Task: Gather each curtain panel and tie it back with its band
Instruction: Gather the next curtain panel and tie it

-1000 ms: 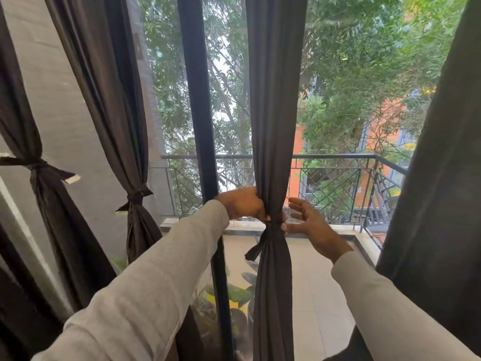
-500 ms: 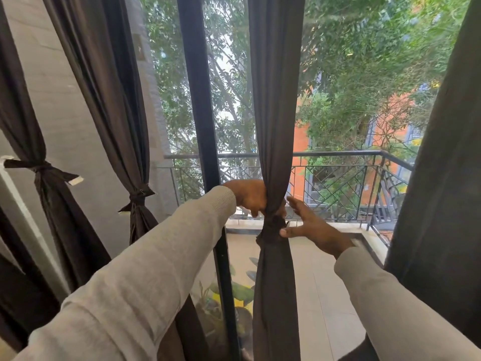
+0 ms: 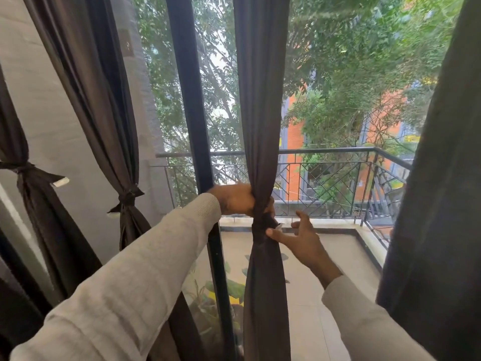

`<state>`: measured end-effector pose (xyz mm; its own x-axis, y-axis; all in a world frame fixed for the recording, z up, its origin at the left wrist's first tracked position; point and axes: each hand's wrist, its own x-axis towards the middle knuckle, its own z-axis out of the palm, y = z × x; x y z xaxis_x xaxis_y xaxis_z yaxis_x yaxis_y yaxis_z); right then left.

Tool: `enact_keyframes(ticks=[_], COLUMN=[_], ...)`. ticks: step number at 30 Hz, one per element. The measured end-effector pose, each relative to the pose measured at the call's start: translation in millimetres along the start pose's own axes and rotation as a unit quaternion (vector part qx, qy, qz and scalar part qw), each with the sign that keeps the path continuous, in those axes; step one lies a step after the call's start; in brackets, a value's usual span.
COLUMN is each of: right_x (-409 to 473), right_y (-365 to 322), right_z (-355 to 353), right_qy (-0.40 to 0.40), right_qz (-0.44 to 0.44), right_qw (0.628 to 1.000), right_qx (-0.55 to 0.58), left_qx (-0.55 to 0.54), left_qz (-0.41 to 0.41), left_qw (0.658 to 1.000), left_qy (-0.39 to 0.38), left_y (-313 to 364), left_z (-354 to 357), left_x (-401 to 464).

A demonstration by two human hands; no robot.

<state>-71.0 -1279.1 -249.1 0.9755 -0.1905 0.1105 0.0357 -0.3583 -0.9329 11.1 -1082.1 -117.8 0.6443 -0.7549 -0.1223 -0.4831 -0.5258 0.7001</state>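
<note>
My left hand (image 3: 238,201) clenches the gathered middle curtain panel (image 3: 263,100), which hangs straight down, while my right hand (image 3: 299,237), fingers (image 3: 277,234) spread and released, touches the band (image 3: 265,224) wrapped just below that grip, its pale tip poking rightward toward them.

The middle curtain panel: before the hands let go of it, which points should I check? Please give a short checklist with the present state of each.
1. Middle curtain panel is gathered into one narrow bundle: ok.
2. Left hand grips the bundle just above the band: ok.
3. Band goes round the bundle: ok.
4. Band is fastened so it will hold alone: cannot tell; the right hand only touches it with its fingertips, and the fastening is hidden.
5. Two panels on the left, far-left panel and second panel, are tied: ok.
6. Right panel is tied: not ok, it hangs loose as far as the view shows.
</note>
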Motion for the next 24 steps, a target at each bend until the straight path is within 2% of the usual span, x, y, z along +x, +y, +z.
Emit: enact_keyframes(ticks=[2, 4, 10, 13, 18, 21, 23, 24], right_x=[-11.9, -18.3, -20.3, -26.4, -34.4, -37.7, -40.4, -41.7], right_y=[2.4, 0.3, -10.0, -18.5, -18.3, -23.5, -24.7, -24.2], right_z=[10.2, 14.8, 1.5, 2.1, 16.8, 22.2, 22.6, 22.0], right_qy=[0.061, 0.089, 0.031, 0.041, 0.153, 0.198, 0.228, 0.241], right_qz=[0.005, 0.007, -0.044, -0.078, -0.118, -0.115, -0.100, -0.094], right_qw=[0.998, 0.996, 0.998, 0.996, 0.980, 0.969, 0.962, 0.958], right_qx=[-0.010, -0.007, -0.011, -0.007, -0.054, -0.093, -0.114, -0.121], left_qx=[0.004, 0.007, 0.027, 0.018, 0.005, -0.011, 0.030, 0.046], left_qz=[0.013, 0.034, 0.028, 0.016, 0.023, 0.002, -0.030, -0.078], left_qw=[1.000, 0.999, 0.999, 1.000, 1.000, 0.996, 0.970, 0.949], left_qy=[0.008, -0.011, -0.024, -0.018, 0.014, 0.093, 0.238, 0.302], left_y=[-1.7, -1.5, -7.7, 1.4, 2.0, -4.4, -12.5, -17.9], left_z=[-0.6, 0.0, -3.7, -3.5, -4.4, 6.1, 24.1, 36.7], left_x=[-2.0, -3.3, 5.4, 2.9, 2.1, 3.7, 1.4, -2.3])
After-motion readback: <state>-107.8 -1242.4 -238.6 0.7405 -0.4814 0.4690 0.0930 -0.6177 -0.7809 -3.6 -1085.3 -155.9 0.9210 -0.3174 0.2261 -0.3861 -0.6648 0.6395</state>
